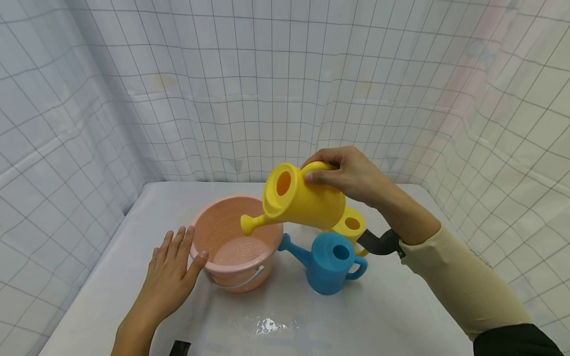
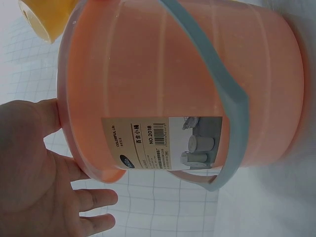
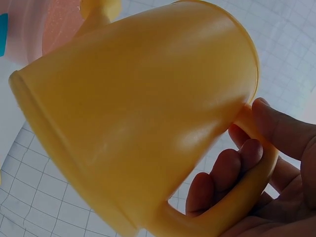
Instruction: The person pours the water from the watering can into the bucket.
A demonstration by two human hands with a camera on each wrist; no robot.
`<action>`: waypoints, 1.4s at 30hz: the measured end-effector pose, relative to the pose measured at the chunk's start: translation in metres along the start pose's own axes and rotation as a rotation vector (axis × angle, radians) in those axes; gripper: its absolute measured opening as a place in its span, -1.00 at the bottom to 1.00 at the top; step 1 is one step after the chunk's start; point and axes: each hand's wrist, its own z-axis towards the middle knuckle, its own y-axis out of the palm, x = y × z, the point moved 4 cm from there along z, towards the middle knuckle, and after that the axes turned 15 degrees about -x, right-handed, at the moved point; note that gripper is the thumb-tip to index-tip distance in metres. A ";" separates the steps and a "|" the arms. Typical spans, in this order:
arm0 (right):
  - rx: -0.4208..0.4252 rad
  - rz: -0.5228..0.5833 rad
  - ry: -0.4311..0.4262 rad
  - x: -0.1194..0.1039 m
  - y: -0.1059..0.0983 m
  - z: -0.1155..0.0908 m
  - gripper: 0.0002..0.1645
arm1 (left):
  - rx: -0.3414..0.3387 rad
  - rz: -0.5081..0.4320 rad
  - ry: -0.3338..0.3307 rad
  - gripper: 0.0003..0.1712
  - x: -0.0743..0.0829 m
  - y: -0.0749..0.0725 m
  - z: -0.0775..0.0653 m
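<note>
My right hand [image 1: 356,173] grips the handle of a yellow watering can [image 1: 311,205], fingers curled round it. The can is tilted, its spout reaching over a pink bucket [image 1: 233,273] with water in it. In the right wrist view the yellow can [image 3: 143,118] fills most of the picture, its handle in my curled fingers [image 3: 227,165]. My left hand [image 1: 171,277] rests on the bucket's left rim with fingers straight. From the left wrist view, the pink bucket [image 2: 148,64] shows a printed label and a grey carrying handle hanging down its side.
A blue watering can [image 1: 327,269] stands upright just right of the bucket. Behind it, partly hidden, is a second yellow watering can [image 1: 352,222]. Splashed water [image 1: 269,325] lies on the white tabletop [image 1: 392,306] in front. Checked white curtains [image 1: 285,89] enclose the back and sides.
</note>
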 end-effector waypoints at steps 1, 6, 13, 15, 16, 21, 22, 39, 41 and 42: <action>0.001 -0.001 0.000 0.000 0.000 0.000 -0.71 | -0.001 0.000 0.000 -0.17 0.000 0.000 0.000; 0.000 -0.013 -0.004 0.000 -0.001 0.001 -0.72 | 0.002 0.005 0.002 -0.18 0.000 0.000 0.000; 0.007 -0.028 0.000 -0.003 -0.001 0.002 -0.74 | 0.007 0.008 0.006 -0.18 -0.001 0.000 0.001; 0.008 -0.038 0.005 -0.004 -0.001 0.002 -0.74 | 0.007 0.009 0.007 -0.18 -0.001 0.000 0.001; 0.008 -0.043 0.005 -0.005 -0.001 0.003 -0.74 | 0.007 0.010 0.007 -0.18 -0.001 0.000 0.001; 0.009 -0.058 0.003 -0.007 -0.001 0.003 -0.74 | 0.011 0.010 0.009 -0.18 -0.001 0.000 0.001; 0.008 -0.058 0.002 -0.007 -0.001 0.004 -0.74 | 0.011 0.009 0.009 -0.18 -0.001 0.000 0.001; 0.004 -0.094 0.011 -0.010 0.001 0.003 -0.75 | 0.006 0.002 0.011 -0.18 -0.001 0.000 0.000; 0.004 -0.095 0.013 -0.010 0.001 0.003 -0.76 | 0.006 0.002 0.011 -0.18 -0.001 0.000 0.000; 0.004 -0.095 0.014 -0.010 0.001 0.003 -0.76 | 0.005 0.001 0.011 -0.18 -0.001 0.000 0.000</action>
